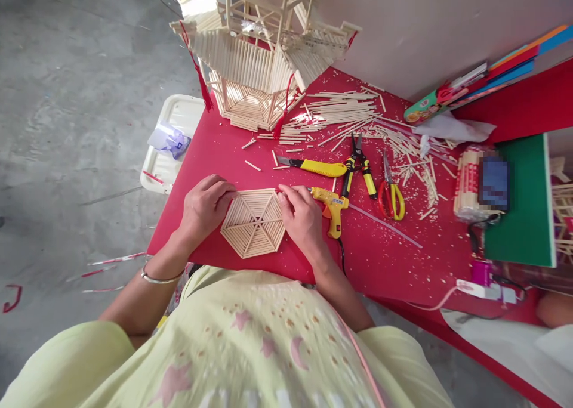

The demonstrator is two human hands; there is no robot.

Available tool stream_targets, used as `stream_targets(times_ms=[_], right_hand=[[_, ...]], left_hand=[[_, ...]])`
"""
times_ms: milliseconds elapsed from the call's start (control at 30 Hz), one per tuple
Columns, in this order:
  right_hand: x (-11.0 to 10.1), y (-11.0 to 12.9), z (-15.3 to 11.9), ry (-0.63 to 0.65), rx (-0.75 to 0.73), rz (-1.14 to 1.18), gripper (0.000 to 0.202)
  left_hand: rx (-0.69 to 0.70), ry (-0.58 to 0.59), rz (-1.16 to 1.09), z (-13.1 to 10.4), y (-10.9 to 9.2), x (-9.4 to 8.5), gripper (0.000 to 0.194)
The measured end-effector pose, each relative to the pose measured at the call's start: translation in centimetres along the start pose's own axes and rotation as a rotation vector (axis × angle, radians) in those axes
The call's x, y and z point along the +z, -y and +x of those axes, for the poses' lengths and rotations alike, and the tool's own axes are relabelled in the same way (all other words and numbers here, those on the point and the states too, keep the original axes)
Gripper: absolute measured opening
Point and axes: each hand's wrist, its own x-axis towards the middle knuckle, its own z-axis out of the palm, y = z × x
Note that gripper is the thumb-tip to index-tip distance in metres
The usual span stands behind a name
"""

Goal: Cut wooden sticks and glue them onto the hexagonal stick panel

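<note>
A flat wooden-stick panel (255, 224), many-sided with spokes meeting at its centre, lies on the red tabletop (286, 268) in front of me. My left hand (209, 208) pinches its upper left corner between curled fingers. At the upper right corner, my right hand (301, 213) has its thumb and fingers closed on the panel's edge. Just right of that hand rests a yellow glue gun (333, 208). A yellow utility knife (323, 168) lies above it, beside black and yellow cutters (358, 166) and red and yellow scissors (391, 199).
A tiered stick structure (250, 62) with red tassels stands at the back left. Loose sticks (344, 110) and chips cover the back and right. A white lid (183, 116) is at the left edge, a bundled stick pack (468, 184) at the right.
</note>
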Motion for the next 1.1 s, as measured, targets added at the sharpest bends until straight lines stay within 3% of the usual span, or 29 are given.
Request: stream_targets(times_ms=[233, 367, 467, 567, 667, 700, 767, 867, 1000, 1100], right_hand=[[-1.3, 1.1, 0.3, -0.019, -0.02, 0.256, 0.022], [-1.9, 2.1, 0.1, -0.035, -0.08, 0.368, 0.025], [-4.0, 1.7, 0.1, -0.009, -0.055, 0.462, 0.034], [-8.4, -1.4, 0.1, -0.05, 0.105, 0.369, 0.048], [-13.8, -6.7, -0.1, -0.289, 0.321, -0.199, 0.042], [-15.3, -8.6, -0.2, -0.294, 0.425, -0.396, 0.045], [-17.5, -12.2, -0.2, -0.133, 0.653, -0.59, 0.062], [-18.9, -16.1, 0.1, 0.052, 0.752, -0.56, 0.068], [-19.5, -18.2, 0.3, 0.022, 0.686, -0.444, 0.073], [-20.0, -17.3, -0.1, -0.049, 0.637, -0.358, 0.08]], left_hand=[[0.109, 0.085, -0.011, 0.2, -1.1, -0.9, 0.025], [0.258, 0.133, -0.063, 1.6, -4.0, -1.0, 0.026], [0.285, 0.125, -0.243, 3.1, -7.0, -0.6, 0.026], [0.246, 0.129, -0.432, 4.7, -9.5, 0.5, 0.023], [0.136, 0.188, -0.587, 6.0, -11.4, 2.0, 0.021], [0.095, 0.214, -0.64, 6.4, -12.1, 2.6, 0.022], [0.023, 0.267, -0.759, 7.1, -13.3, 3.7, 0.026], [-0.066, 0.321, -0.926, 8.0, -15.1, 5.4, 0.033], [-0.16, 0.322, -1.055, 8.9, -16.4, 6.8, 0.036], [-0.18, 0.325, -1.09, 10.2, -16.4, 7.5, 0.036]])
